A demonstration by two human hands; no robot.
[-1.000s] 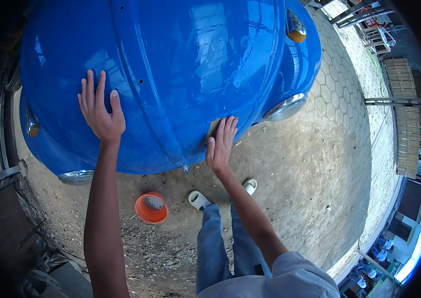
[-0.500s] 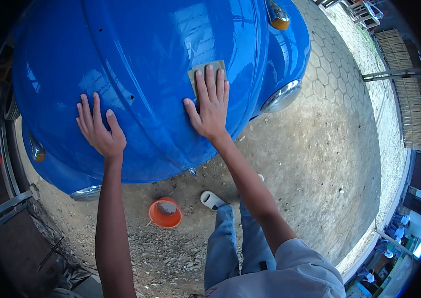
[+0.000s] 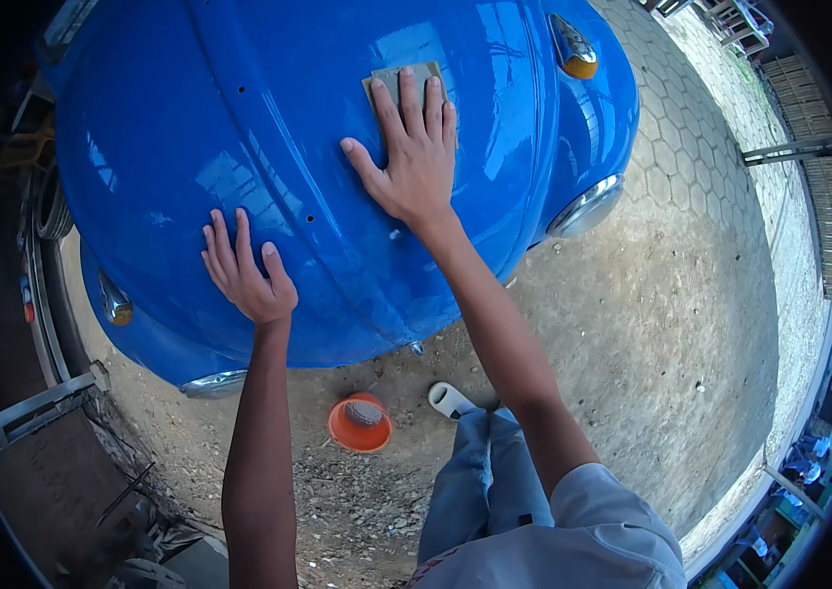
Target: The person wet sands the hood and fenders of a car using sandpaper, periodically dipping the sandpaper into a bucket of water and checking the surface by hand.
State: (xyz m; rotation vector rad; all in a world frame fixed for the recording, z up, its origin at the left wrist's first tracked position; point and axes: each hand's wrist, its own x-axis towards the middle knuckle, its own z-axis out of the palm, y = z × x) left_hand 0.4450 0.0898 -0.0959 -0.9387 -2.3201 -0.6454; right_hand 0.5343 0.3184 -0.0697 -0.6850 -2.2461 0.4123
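In front of me curves the glossy blue hood of a car (image 3: 338, 294), with a raised ridge down its middle. Under the fingers of my right hand (image 3: 411, 167) is a tan-grey sheet of sandpaper (image 3: 377, 98), held flat against the paint. Those fingers are stretched out and the thumb sticks out to the left, off the sheet. My left hand (image 3: 252, 275) rests on the hood left of the ridge, fingers extended and thumb apart, with nothing visible in it. The palm side of each hand is hidden.
On the ground below the car's front stands an orange basin (image 3: 345, 437) with a greyish thing (image 3: 363, 414) in it. Chrome headlights (image 3: 588, 206) and amber turn signals (image 3: 578, 67) flank the hood. Paving lies at right; a metal frame (image 3: 31, 412) stands at left.
My right hand has slid the sandpaper up the hood and a little left. My left hand keeps its place on the paint. The whole scene has shifted right and slightly down in view.
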